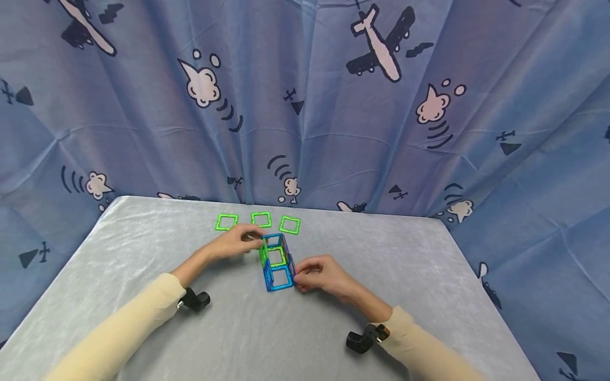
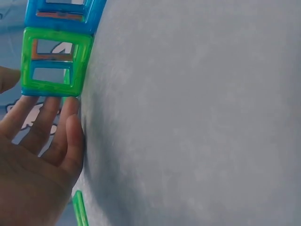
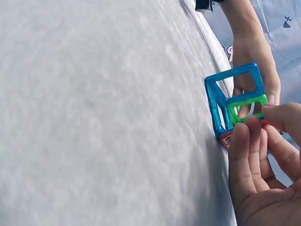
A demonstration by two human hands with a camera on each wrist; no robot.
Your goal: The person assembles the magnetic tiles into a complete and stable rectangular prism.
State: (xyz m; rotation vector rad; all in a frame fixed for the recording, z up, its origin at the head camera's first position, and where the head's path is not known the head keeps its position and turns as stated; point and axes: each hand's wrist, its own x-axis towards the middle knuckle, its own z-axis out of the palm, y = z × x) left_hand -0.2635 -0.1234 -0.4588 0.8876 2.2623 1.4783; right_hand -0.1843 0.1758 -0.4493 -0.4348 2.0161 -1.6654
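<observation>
An open-topped structure of magnetic tile frames [image 1: 279,268], blue and green with reddish edges, stands on the table. My left hand [image 1: 236,241] is at its far left end. In the left wrist view its fairly straight fingertips touch the end of the green side tile [image 2: 29,61], with the thumb beside the edge. At the near right side, my right hand [image 1: 325,276] pinches the wall between thumb and fingers. The right wrist view shows a blue tile [image 3: 210,101] and a reddish tile [image 3: 226,138] beside these fingers, which partly hide the wall.
Loose green square tiles lie behind the structure: one at left [image 1: 226,215], one in the middle [image 1: 261,214] and one at right [image 1: 289,217]. A pale cloth covers the table [image 1: 381,254]. Beyond its back edge hangs a blue curtain [image 1: 324,132] with aeroplane prints.
</observation>
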